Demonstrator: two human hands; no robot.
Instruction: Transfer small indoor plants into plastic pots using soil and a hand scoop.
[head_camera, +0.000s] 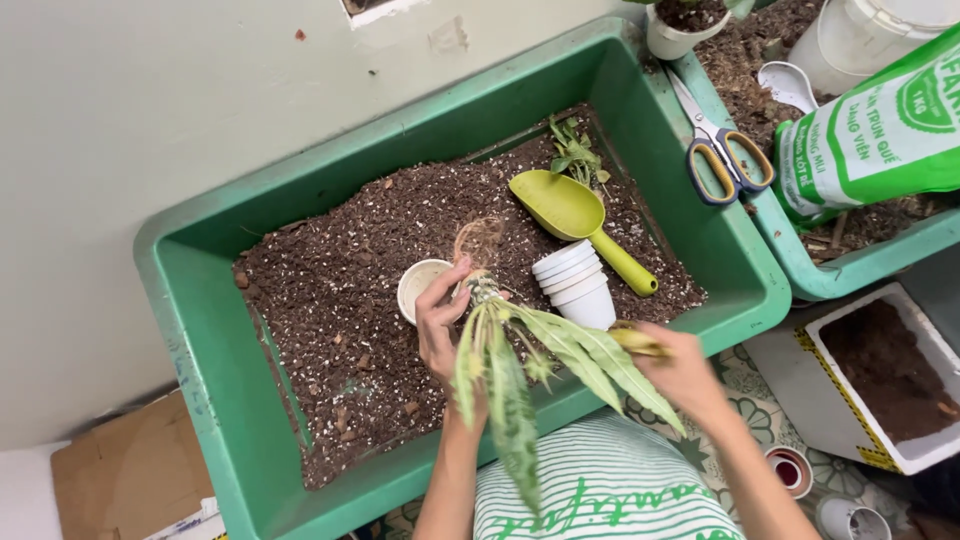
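The left hand (440, 325) pinches a bare-rooted plant (510, 365) at its crown, thumb and fingers closed around the stem base, and the pale root tuft (480, 240) pokes up toward twelve o'clock. The plant hangs over the near half of the green tub (190, 330) of dark potting mix, long variegated leaves trailing toward six o'clock across the person's lap. The right hand (675, 365), at three o'clock from the plant, closes on a yellowed leaf tip (640, 342).

A small white pot (420, 288) lies on the soil, touching the left fingers at about eleven o'clock. A stack of white pots (578, 280) sits just right, with the lime scoop (575, 215) beyond at one o'clock.

The risks as I read them: those roots look thin and exposed, so a hard squeeze at the crown could snap them. A tug from the right hand could tear a healthy leaf along with the yellow one. The pot on loose mix could roll away if nudged.
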